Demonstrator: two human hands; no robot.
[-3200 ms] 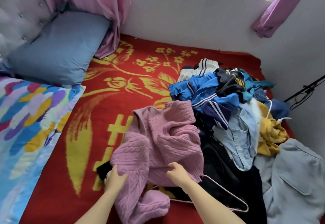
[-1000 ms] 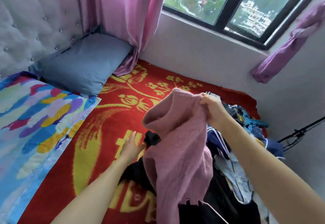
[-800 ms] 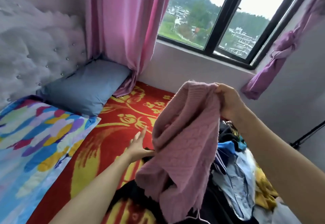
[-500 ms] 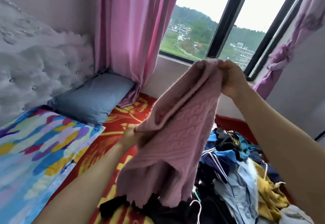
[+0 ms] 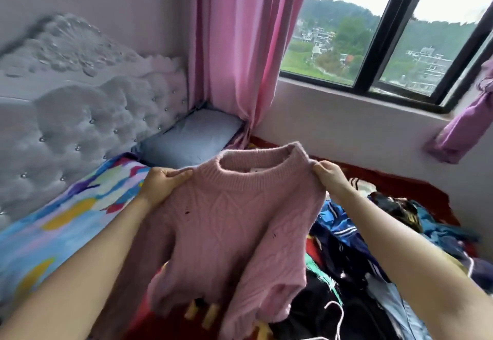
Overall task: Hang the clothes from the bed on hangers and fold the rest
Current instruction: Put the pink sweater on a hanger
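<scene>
A pink cable-knit sweater (image 5: 234, 219) hangs spread out in front of me above the bed, neck opening up. My left hand (image 5: 162, 183) grips its left shoulder and my right hand (image 5: 329, 175) pinches its right shoulder. Its hem and sleeves dangle over the red and yellow blanket (image 5: 394, 177). To the right lies a pile of clothes (image 5: 373, 249) in blue, black, denim and yellow. A white hanger (image 5: 336, 313) lies on the black garments at the bottom right, partly cut off by the frame edge.
A grey-blue pillow (image 5: 192, 137) sits in the bed's far corner under a pink curtain (image 5: 240, 54). A multicoloured quilt (image 5: 53, 222) covers the left side beside the tufted headboard (image 5: 80, 105). A window (image 5: 386, 33) and wall bound the far side.
My right hand lifted the sweater off the pile; my left hand then took the other shoulder, so the sweater now hangs spread flat between both hands. The view has tilted upward.
</scene>
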